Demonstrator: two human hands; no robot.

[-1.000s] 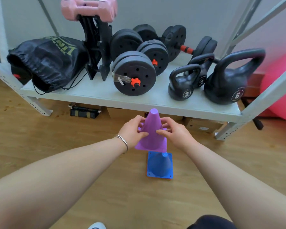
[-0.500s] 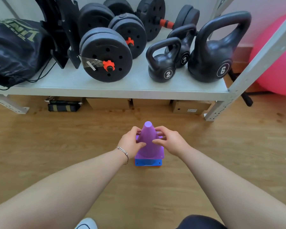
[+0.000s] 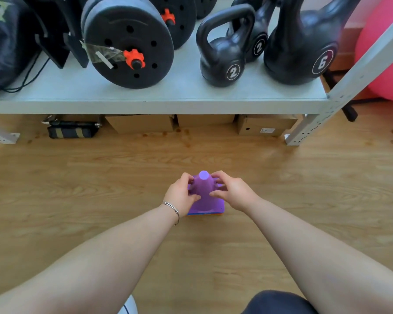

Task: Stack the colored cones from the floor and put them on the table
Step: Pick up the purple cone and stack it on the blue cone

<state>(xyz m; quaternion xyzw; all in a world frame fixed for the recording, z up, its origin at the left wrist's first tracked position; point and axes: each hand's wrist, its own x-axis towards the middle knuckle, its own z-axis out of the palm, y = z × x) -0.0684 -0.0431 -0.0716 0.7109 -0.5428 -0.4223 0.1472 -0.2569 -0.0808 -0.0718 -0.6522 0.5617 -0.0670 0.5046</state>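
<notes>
A purple cone (image 3: 204, 191) stands on the wooden floor in the middle of the view, seated on top of a stack. Under its square base only thin blue and orange edges (image 3: 204, 213) of the lower cones show. My left hand (image 3: 181, 196) grips the purple cone's left side and my right hand (image 3: 230, 191) grips its right side, fingers wrapped around the cone's body. The cone's flat tip pokes up between the fingers.
A grey metal shelf (image 3: 168, 103) runs across the back, carrying weight plates (image 3: 132, 41), kettlebells (image 3: 225, 55) and a black bag (image 3: 0, 41). Cardboard boxes (image 3: 143, 123) sit under it. Its angled leg (image 3: 309, 130) is at right, beside a pink ball (image 3: 386, 53).
The purple cone came down from the air onto the blue cone and now covers it. Both hands stayed on it while my view moved lower and closer to the floor.
</notes>
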